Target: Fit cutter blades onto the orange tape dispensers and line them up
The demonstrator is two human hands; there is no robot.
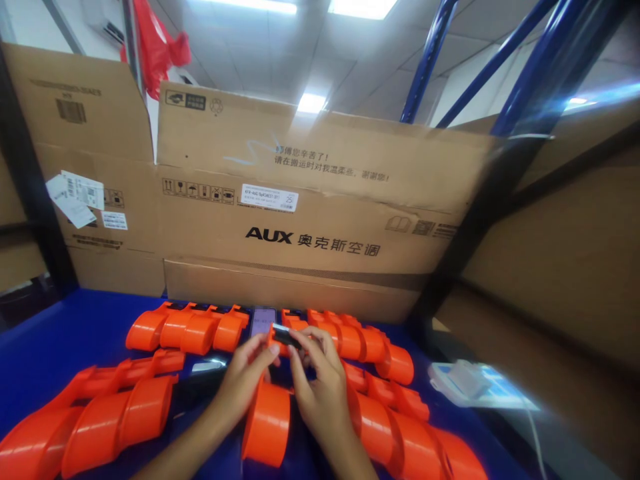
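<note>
In the middle of the head view, my left hand (250, 363) grips the narrow upper end of an orange tape dispenser (267, 427), whose wide round part hangs down. My right hand (320, 373) pinches a small black piece (286, 337) with a pale toothed edge, at the top of that dispenser. Whether the black piece is fixed to the dispenser or loose, I cannot tell. More orange dispensers stand in rows on both sides: a back left row (187, 330), a front left row (100, 427), a back right row (360, 343) and a front right row (410, 443). Black pieces show on the back left ones.
A blue surface (30, 333) lies under everything. Behind it rises a cardboard panel (320, 273). A phone-like screen (263, 320) is propped at the back centre. To the right sits a white device (470, 383) with a cable. Dark rack posts (460, 233) frame the sides.
</note>
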